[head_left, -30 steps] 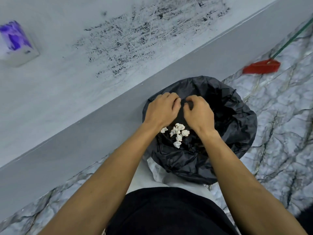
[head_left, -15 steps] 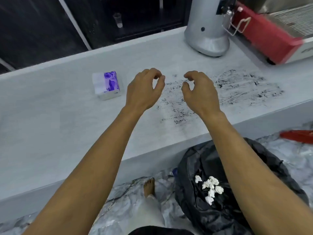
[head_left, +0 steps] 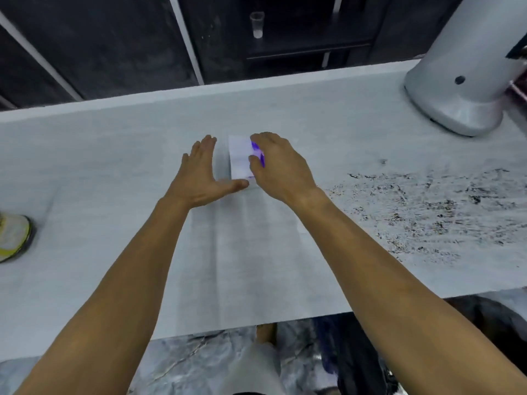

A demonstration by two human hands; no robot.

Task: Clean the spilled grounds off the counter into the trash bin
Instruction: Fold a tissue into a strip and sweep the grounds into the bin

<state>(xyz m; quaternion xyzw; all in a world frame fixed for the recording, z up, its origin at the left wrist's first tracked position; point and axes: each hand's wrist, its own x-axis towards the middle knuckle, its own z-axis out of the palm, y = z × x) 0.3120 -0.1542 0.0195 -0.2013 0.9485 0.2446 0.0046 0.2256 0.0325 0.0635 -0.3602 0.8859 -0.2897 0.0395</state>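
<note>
Both hands reached a white-and-purple tissue pack (head_left: 241, 156): left hand (head_left: 204, 173) flat and spread beside it, right hand (head_left: 281, 166) curled over its top. Spilled grounds (head_left: 427, 206) lay right of them on the counter (head_left: 114, 166).

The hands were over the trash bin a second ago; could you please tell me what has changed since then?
Both hands left the bin and went up to the counter. The right hand now lies on the tissue pack; the left hand, fingers straight, flanks it. The spilled grounds remain unwiped; the pack stays put.
</note>
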